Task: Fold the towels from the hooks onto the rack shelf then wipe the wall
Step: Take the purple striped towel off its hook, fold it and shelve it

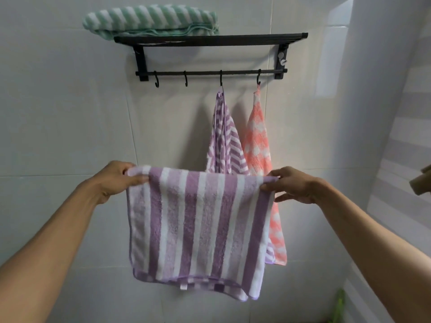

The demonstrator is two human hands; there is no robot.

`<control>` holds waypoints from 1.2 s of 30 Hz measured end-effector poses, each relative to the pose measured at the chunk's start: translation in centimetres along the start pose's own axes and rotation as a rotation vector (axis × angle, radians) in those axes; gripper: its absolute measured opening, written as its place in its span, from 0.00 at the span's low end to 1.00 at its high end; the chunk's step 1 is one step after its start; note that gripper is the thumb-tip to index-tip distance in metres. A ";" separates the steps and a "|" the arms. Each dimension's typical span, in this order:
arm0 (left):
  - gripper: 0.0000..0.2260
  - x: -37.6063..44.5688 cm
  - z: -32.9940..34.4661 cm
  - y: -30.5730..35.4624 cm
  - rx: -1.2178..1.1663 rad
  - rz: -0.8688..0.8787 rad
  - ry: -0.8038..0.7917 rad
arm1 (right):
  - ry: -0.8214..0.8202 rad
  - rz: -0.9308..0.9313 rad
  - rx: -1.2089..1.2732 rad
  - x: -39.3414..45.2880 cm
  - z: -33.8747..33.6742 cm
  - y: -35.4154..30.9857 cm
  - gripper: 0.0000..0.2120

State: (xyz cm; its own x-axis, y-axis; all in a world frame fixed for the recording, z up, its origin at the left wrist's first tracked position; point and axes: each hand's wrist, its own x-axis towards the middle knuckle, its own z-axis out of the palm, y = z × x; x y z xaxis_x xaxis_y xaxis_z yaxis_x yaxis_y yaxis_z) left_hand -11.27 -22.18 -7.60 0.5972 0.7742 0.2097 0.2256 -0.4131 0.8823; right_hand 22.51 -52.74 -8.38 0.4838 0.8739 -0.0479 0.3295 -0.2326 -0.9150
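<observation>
At far left the left hand (116, 180) pinches the top left corner of a purple striped towel (198, 231), fingers curled over the upper edge with the thumb beneath. The towel hangs doubled over, spread flat between both hands in front of the tiled wall (58, 113), its lower edges and a small white loop at the bottom hanging free.

Above and left of centre, a green towel (149, 21) lies folded on the left end of the black rack shelf (233, 38), overhanging its left end. Below the shelf runs a bar (205, 72) with four hooks. The two left hooks (156, 80) carry nothing. The third hook (220, 79) holds a second purple towel (224, 141), hanging by a corner against the wall, its lower part hidden behind the held towel. The fourth hook (258, 78) holds a pink towel (257, 141), just beside the purple one and touching it, with its bottom corner showing past the held towel's right edge.

At right the right hand (291, 185) grips the held towel's top right corner, thumb on top and fingers curled under; the lower fingers stick out loosely below the cloth.

A brown object (423, 181) juts in at the right edge; what it is cannot be told.
</observation>
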 end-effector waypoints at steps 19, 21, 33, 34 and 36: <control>0.30 -3.5 3.3 -3.7 -0.480 -0.324 -0.128 | -0.130 0.125 0.668 -3.6 6.1 6.3 0.22; 0.39 -3.7 3.3 -3.8 -0.507 -0.328 -0.239 | -0.176 0.143 0.739 -3.4 5.9 6.6 0.25; 0.47 -2.9 0.3 2.4 -0.482 0.120 -0.025 | 0.097 -0.308 0.519 -2.4 2.3 -3.5 0.16; 0.41 -2.4 -0.9 4.1 -0.489 0.193 0.070 | 0.190 -0.411 0.503 -2.5 1.4 -5.3 0.14; 0.27 -2.3 -2.1 6.8 -0.450 0.282 0.214 | 0.345 -0.532 0.412 -2.6 0.3 -7.4 0.09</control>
State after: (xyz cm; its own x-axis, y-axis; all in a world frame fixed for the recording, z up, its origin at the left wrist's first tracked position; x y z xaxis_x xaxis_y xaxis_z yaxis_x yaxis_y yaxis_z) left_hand -12.68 -25.76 -1.18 0.4070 0.7626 0.5027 -0.2978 -0.4095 0.8623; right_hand 18.57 -53.14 -1.60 0.5930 0.6245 0.5082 0.2927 0.4208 -0.8586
